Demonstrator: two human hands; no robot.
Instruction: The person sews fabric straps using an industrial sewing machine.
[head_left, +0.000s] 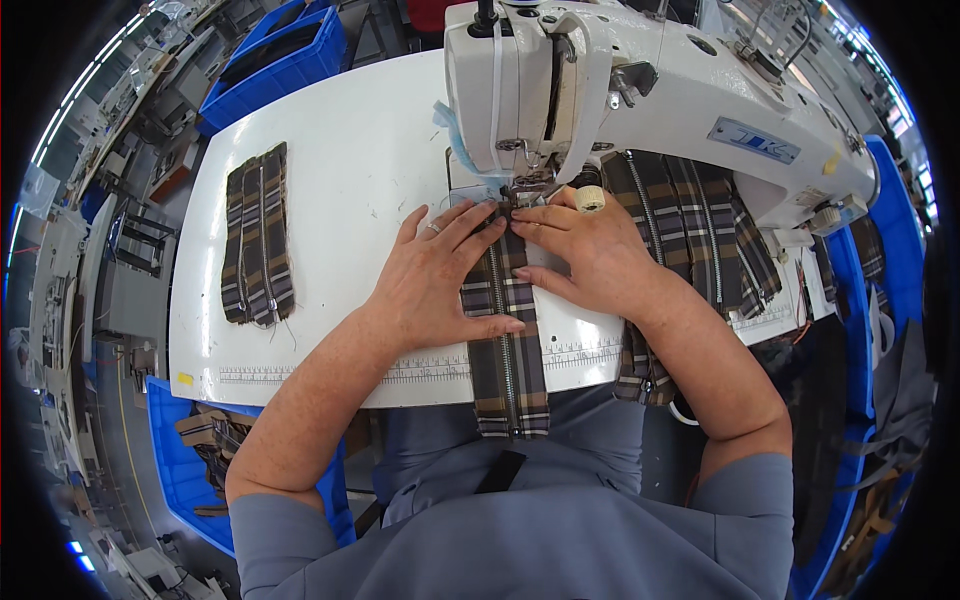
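Note:
A plaid fabric strip with a metal zipper (507,375) runs from the sewing machine's presser foot (532,186) toward me and hangs over the table's near edge. My left hand (425,275) lies flat on its left side, fingers spread, a ring on one finger and the thumb across the zipper. On the right side of the strip rests my right hand (600,250), fingers stretched toward the presser foot and thumb on the cloth edge. Its outer fingers are partly hidden beside a cream-coloured knob (590,198). The white sewing machine (680,85) stands over the strip's far end.
Another plaid zipper piece (258,240) lies on the left of the white table (340,150). Several more plaid zipper pieces (690,215) overlap at the right. A printed ruler (285,374) follows the near edge. Blue bins (270,75) stand around the table, some holding fabric.

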